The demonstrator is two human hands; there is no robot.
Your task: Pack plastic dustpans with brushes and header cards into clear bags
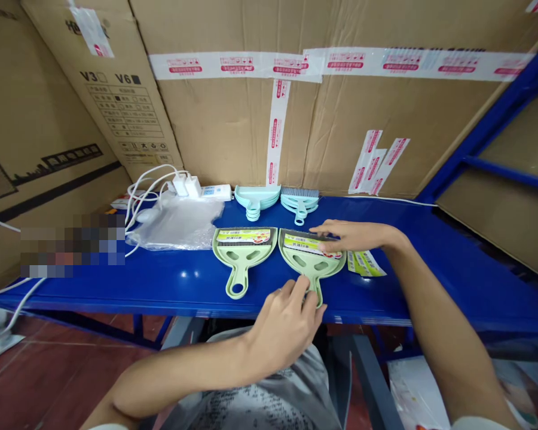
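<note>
A pale green dustpan with a brush nested in it lies on the blue table in front of me. My left hand is closed around its handle at the near end. Over its far right corner reaches my right hand, fingers stretched out and thumb on the yellow-green label card. To the left lies a second green dustpan and brush set, with a similar card across its bristles. Loose label cards sit just right of the set I touch.
Behind are stacked light blue dustpans and light blue brushes. Clear plastic bags, a white power strip and cables lie at the left back. Taped cardboard walls the rear; a blue metal frame rises at right.
</note>
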